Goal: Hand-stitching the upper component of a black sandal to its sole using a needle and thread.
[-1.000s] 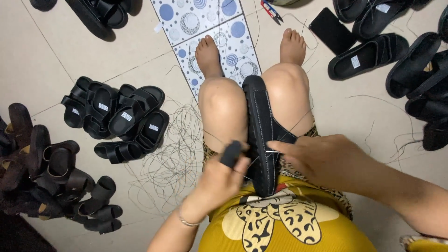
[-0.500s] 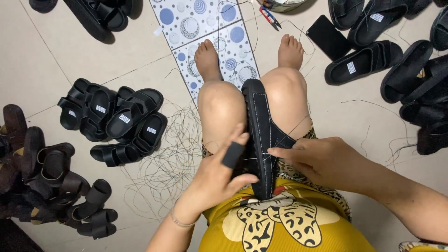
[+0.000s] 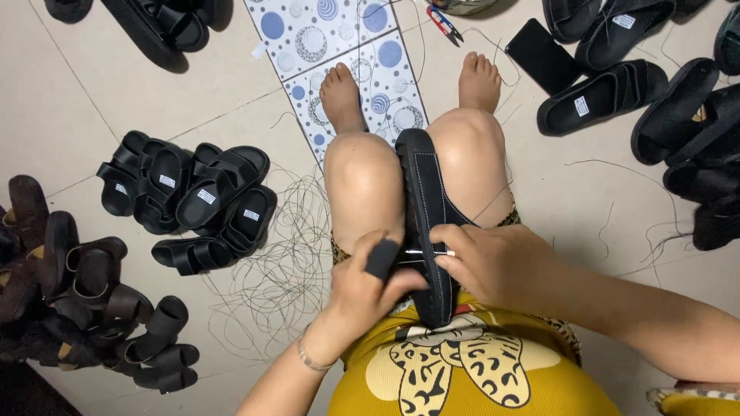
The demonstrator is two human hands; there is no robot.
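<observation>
Black sandal (image 3: 426,208) wedged between knees, sole side up. Left hand (image 3: 370,285) fingers clamped on its strap; right hand (image 3: 493,266) fingers pinch needle (image 3: 428,252). Looks light, rubbery, bendy; grip by sole edges.

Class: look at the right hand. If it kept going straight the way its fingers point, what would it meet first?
The right hand points left across the lap, holding a needle at the black sandal. Going straight on, it would probably meet the left hand first; depth is unclear.
</observation>
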